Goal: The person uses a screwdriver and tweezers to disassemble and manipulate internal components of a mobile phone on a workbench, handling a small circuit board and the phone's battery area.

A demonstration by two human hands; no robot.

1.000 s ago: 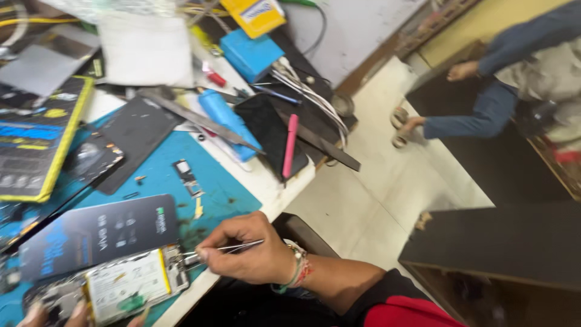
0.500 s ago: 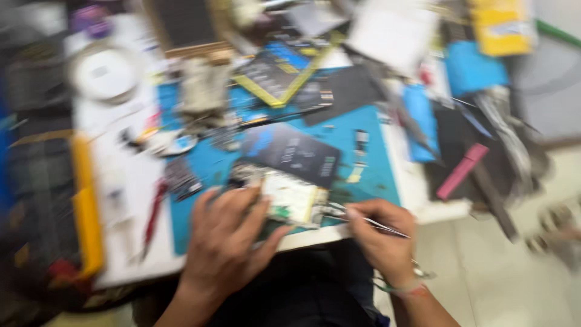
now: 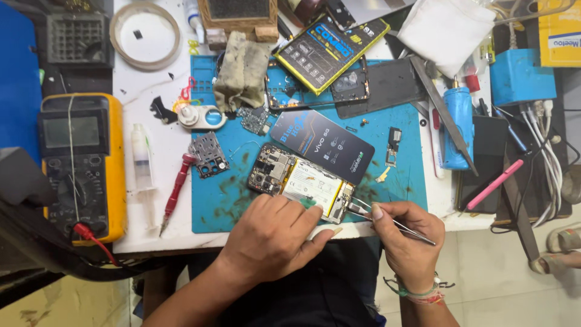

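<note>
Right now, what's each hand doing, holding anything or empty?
Left hand: holds nothing, rests palm down on the near edge of the opened phone.
Right hand: closed on thin metal tweezers, tips at the phone's lower end.

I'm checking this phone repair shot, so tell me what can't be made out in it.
Head view only:
- The opened phone's near edge: hidden under the left hand.
- The tweezers' tips at the phone: too small to show whether they grip anything.
- The yellow multimeter's screen: blank glare, no reading visible.
- The sandalled foot: cut off by the right edge.

yellow multimeter point(image 3: 82, 166), red screwdriver point(image 3: 174, 192) — tape roll point(image 3: 145, 35), white cloth point(image 3: 446, 29)
</note>
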